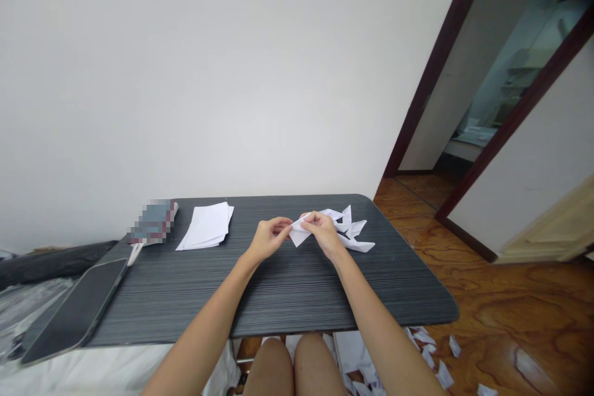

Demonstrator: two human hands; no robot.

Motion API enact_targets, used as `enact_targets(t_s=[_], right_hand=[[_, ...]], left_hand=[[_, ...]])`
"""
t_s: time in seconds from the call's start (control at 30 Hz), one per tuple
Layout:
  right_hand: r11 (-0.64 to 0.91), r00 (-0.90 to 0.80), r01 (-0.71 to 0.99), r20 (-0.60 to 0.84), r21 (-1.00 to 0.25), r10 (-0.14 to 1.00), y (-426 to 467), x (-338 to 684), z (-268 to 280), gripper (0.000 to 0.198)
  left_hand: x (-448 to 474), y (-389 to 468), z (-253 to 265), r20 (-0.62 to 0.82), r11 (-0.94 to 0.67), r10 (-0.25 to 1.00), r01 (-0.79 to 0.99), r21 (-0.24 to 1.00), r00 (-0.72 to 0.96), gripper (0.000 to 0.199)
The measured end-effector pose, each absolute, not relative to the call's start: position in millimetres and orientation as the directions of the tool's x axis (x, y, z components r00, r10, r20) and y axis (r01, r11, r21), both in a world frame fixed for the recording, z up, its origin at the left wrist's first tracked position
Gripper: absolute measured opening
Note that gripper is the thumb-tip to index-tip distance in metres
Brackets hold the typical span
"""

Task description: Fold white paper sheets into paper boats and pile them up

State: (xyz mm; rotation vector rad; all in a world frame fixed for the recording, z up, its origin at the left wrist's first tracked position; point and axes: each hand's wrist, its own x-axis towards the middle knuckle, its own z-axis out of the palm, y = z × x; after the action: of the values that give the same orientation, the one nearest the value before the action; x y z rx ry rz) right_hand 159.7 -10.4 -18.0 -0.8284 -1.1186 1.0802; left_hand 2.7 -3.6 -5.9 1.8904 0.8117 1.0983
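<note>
Between my two hands, above the dark table [297, 297], is a small piece of folded white paper [299, 236] with a pointed lower corner. The thumb and fingers of my left hand [269, 238] pinch its left edge. My right hand [322, 232] grips the paper from the right, thumb pressed on its front and fingers over the top. Just beyond my right hand lie several folded white paper shapes [356, 229] with pointed ends, partly hidden by that hand. A stack of white paper sheets [204, 227] rests on the table to the left.
A tablet-like dark device [78, 306] lies at the table's left edge, near a blurred-out object [155, 219]. Paper scraps [443, 374] litter the wooden floor [492, 315] at the lower right. A white wall [232, 74] stands behind the table, with a doorway at right.
</note>
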Motion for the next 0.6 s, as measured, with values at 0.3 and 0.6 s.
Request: enact_targets(t_s=[0.3,0.6], right_hand=[[0.303,0.087,-0.236,0.291,-0.923,0.953,-10.9,158.7,-18.6,0.017],[0.261,0.109,-0.275,0.239,-0.926,0.965,-8.7,162.9,-19.5,0.015]], left_hand=[[3.4,-1.9,-9.3,0.387,-0.534,0.776,0.195,0.822,0.497,0.033],[-0.7,2.1,-12.5,0.427,-0.576,0.748,0.177,0.798,0.507,0.035]])
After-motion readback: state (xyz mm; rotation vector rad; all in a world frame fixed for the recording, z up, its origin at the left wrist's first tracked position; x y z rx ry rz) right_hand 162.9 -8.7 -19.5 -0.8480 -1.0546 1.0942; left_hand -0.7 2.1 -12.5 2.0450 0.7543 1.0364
